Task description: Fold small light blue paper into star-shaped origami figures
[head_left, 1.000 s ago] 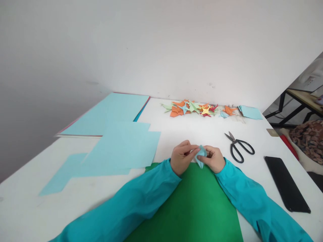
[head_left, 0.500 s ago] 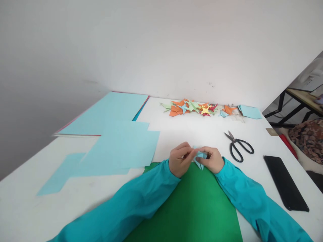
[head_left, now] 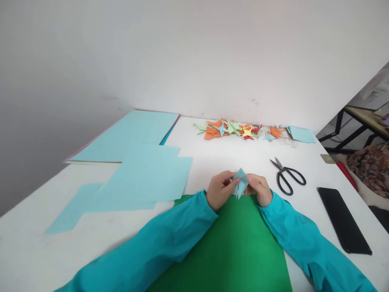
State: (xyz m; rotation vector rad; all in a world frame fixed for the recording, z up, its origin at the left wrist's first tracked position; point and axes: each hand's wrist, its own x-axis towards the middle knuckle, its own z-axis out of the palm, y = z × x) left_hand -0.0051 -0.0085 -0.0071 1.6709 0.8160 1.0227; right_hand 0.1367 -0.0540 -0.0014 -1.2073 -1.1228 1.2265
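Note:
A small light-blue folded paper (head_left: 240, 183), diamond-shaped with a slit down its middle, is held up between my two hands above the far edge of a green sheet (head_left: 234, 247). My left hand (head_left: 220, 189) pinches its left side, thumb across the front. At its right side, my right hand (head_left: 257, 187) grips the edge between thumb and fingers; some of those fingertips are hidden behind the paper. Both hands are closed on it.
Black-handled scissors (head_left: 285, 176) and a black phone (head_left: 343, 219) lie to the right. Folded paper figures (head_left: 232, 128) line the wall, with small blue squares (head_left: 301, 134) beside them. Large light-blue sheets (head_left: 152, 174) cover the left side of the white table (head_left: 121, 235).
The folded paper has turned and risen slightly, so its diamond front now faces me. My fingers have shifted to its left and right sides.

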